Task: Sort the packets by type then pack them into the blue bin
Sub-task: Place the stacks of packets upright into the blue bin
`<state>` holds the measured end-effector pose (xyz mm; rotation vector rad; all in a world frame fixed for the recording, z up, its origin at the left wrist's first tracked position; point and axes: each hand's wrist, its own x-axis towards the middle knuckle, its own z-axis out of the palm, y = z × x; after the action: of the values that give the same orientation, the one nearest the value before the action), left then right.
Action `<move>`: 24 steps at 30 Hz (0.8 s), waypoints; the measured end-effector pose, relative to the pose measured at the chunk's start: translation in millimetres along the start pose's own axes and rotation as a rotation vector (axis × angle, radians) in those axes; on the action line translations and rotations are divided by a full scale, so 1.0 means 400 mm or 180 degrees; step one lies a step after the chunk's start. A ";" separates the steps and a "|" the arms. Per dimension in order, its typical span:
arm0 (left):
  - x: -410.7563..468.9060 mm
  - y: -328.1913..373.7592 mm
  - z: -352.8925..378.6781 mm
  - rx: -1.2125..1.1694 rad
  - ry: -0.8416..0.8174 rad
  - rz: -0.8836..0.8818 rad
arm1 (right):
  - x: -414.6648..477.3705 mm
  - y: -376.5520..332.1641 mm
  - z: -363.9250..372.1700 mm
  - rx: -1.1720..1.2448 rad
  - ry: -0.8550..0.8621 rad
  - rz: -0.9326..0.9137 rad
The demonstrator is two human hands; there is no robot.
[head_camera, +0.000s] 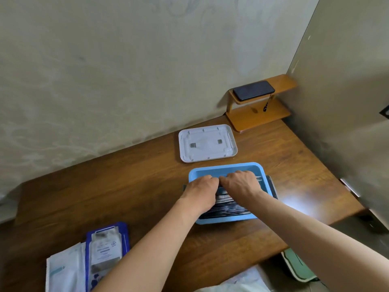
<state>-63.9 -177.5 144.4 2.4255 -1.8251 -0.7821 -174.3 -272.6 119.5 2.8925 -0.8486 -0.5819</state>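
Observation:
The blue bin (226,167) stands on the wooden table, right of centre. Inside it stands a row of dark packets (226,205) on edge. My left hand (201,191) and my right hand (242,185) are both in the bin side by side, fingers curled over the tops of the dark packets near the far end of the row. The fingertips are hidden behind the knuckles. At the table's near left lie a blue packet (106,252) and a white packet (63,270), partly overlapping.
A white lid (207,143) lies upside down beyond the bin. A small wooden shelf (261,114) with a black phone (253,90) stands in the back right corner. Walls close the back and right. A green and white thing (296,268) sits below the table's front edge.

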 end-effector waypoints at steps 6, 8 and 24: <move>0.043 0.004 0.039 0.0357 -0.0337 -0.0034 | 0.054 0.014 0.071 0.0145 -0.0231 -0.0105; 0.057 -0.001 0.051 0.0357 -0.0429 -0.0119 | 0.077 0.028 0.087 0.0413 -0.0355 -0.0105; 0.033 -0.095 0.114 -0.1540 0.0601 -0.1738 | 0.210 0.033 0.044 0.1177 -0.2384 -0.0227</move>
<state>-44.9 -164.3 88.2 2.5439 -0.7827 -0.8485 -122.4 -328.1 77.3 3.0238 -0.9991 -1.7493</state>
